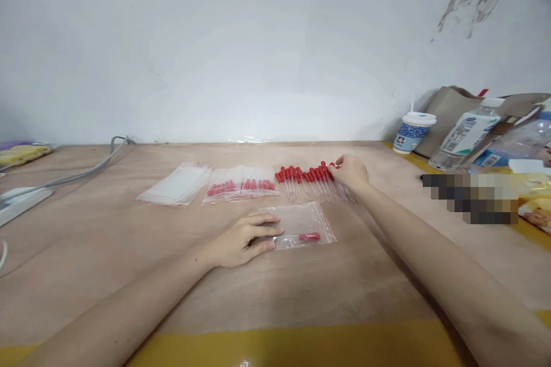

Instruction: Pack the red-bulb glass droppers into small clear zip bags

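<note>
My left hand lies over the left part of a clear zip bag, its fingers spread and pressing on the plastic. Inside that bag is one dropper with a red bulb; my fingers cover the far end of its tube. Beyond the bag, several red-bulbed droppers with clear tubes lie side by side in a row, bulbs towards the wall. At the right end of this row my right hand is closed, its fingertips pinching a dropper by its bulb.
Filled bags of droppers lie left of the row, beside a stack of flat zip bags. A grey cable and a white power strip are at the left. To the right stand a paper cup and a plastic bottle.
</note>
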`<state>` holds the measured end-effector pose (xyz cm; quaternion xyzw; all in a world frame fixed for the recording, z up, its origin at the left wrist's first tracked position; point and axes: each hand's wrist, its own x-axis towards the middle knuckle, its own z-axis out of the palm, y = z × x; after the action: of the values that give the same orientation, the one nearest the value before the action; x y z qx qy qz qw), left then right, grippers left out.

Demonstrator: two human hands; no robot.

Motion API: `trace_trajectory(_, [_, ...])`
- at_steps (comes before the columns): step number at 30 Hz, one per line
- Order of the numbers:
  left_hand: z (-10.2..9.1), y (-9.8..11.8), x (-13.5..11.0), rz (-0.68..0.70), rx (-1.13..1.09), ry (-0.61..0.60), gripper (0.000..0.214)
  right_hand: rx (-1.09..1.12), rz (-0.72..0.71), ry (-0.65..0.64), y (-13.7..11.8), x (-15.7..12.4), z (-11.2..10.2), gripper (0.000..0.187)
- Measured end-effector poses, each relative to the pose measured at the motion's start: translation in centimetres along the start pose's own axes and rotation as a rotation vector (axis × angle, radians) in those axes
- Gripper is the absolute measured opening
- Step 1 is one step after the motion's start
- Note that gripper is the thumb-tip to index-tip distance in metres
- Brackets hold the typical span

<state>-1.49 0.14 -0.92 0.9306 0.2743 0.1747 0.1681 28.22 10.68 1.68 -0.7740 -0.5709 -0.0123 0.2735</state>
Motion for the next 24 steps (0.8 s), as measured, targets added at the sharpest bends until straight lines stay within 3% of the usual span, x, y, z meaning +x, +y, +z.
trace_trajectory(4, [0.0,0.1,0.1,0.003,0.006,0.003,0.035,0.017,0.088,-0.116,0.2,0.8,0.1,0.023])
trace_trajectory(10, [-0.2,0.3,0.1,-0.006,0.024,-0.011,0.035,0.106,0.138,-0.139,0.2,1.0,-0.1,0.021])
trace_trajectory(14, [-0.1,0.2,0.1,0.003,0.025,-0.003,0.035,0.213,0.107,-0.154,0.4,1.0,-1.5,0.027])
trace_trajectory(16, [0.0,0.1,0.1,0.016,0.022,0.006,0.035,0.400,0.076,-0.176,0.6,0.6,-2.6,0.029])
trace_trajectory(20, [0.1,-0.1,0.1,0.012,0.024,0.010,0.034,1.000,0.008,-0.240,1.0,-1.6,-4.1,0.030])
trace_trajectory(24, [0.1,-0.1,0.1,0.011,0.023,0.009,0.035,1.169,-0.046,-0.227,2.0,-5.0,-3.4,0.054])
